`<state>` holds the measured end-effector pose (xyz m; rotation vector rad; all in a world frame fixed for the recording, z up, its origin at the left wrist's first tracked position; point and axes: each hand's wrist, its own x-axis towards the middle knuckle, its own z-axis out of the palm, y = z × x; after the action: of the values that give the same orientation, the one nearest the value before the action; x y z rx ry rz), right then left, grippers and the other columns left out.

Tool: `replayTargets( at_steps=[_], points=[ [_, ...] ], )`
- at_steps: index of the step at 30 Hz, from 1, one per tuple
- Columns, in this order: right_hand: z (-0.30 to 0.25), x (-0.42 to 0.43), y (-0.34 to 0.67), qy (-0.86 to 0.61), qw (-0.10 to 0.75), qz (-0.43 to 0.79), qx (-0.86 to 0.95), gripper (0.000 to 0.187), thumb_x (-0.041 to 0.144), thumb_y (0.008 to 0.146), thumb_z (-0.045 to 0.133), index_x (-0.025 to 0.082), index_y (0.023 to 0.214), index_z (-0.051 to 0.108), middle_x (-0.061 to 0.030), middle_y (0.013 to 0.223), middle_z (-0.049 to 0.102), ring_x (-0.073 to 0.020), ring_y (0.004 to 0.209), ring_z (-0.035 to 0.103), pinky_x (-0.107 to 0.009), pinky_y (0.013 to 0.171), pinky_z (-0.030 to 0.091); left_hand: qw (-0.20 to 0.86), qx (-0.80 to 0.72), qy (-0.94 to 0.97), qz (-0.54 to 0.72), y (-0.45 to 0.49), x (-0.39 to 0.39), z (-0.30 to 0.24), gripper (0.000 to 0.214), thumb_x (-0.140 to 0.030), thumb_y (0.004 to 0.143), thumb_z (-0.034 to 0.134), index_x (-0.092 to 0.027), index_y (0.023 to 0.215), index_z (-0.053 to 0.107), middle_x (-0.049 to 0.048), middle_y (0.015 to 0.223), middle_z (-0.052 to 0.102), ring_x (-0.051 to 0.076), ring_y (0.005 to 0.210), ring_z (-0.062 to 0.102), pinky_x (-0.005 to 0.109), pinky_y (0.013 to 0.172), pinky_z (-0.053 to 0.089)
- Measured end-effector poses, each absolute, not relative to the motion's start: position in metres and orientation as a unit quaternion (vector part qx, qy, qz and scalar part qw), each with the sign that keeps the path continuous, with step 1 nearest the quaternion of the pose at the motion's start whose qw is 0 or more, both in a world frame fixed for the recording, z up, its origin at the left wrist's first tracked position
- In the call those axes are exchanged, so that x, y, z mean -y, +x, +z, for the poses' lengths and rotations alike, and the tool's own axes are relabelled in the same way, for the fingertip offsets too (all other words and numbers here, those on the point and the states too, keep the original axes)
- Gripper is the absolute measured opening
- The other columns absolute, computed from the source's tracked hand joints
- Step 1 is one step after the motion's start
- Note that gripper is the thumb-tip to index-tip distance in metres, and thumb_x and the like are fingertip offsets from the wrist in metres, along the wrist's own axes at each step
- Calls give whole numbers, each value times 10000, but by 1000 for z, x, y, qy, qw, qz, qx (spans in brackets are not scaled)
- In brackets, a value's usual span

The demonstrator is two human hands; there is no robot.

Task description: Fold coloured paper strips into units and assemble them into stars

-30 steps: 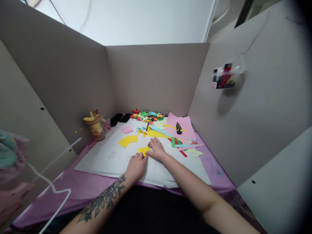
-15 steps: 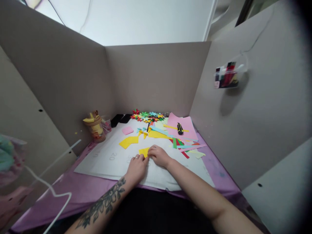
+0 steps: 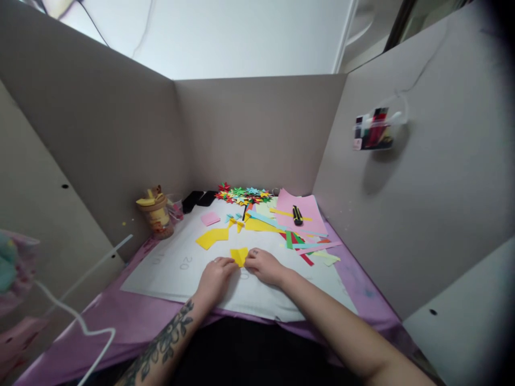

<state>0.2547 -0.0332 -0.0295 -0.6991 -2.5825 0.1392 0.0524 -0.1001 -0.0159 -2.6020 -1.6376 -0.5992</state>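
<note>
A small yellow piece of paper (image 3: pixel 239 255) with a crease down its middle lies in front of me on the white sheet (image 3: pixel 161 273). My left hand (image 3: pixel 217 274) pinches its left edge; a ring shows on that hand. The fingers of my right hand (image 3: pixel 263 266) are closed on the right edge, with the fingertips partly hidden. Just beyond are another yellow paper piece (image 3: pixel 213 236), a pink paper square (image 3: pixel 210 218) and several small folded yellow and blue pieces (image 3: pixel 237 222).
Folded paper stars (image 3: pixel 241 194) are heaped at the back. A black and yellow cutter (image 3: pixel 297 215) lies on pink paper (image 3: pixel 317 214), near coloured strips (image 3: pixel 308 246). Two black flat objects (image 3: pixel 199 199) and a brown pot-shaped container (image 3: pixel 156 214) stand back left. Grey panels (image 3: pixel 257 134) enclose the table.
My hands have moved apart slightly, the left one to the left. More of the yellow paper shows between them, opened out with a visible crease.
</note>
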Motion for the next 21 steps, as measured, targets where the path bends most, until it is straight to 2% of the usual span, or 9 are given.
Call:
replayTargets(
  at_steps=[7,14,21],
  points=[
    [-32,33,260,-223,240,111,938,215,115,829,529,236,942,666,-57,959,614,-180,927,538,-313,823,429,17,504,-845,-177,51,85,-7,214,-210,861,515,-245,1001,672,49,1093,649,218,1021,540,353,880,415],
    [-33,34,259,-230,259,135,928,256,84,841,481,179,1022,633,-72,944,650,-182,931,561,-333,857,446,-34,489,-851,-189,52,80,-3,177,-218,852,519,-207,866,696,46,914,682,193,905,559,321,846,403],
    [-40,29,260,-207,284,129,927,276,74,799,530,217,982,681,-67,970,659,-190,950,562,-352,862,450,-79,526,-819,-215,50,70,-6,215,-213,828,482,-170,764,683,56,790,664,182,814,565,293,797,404]
  ],
)
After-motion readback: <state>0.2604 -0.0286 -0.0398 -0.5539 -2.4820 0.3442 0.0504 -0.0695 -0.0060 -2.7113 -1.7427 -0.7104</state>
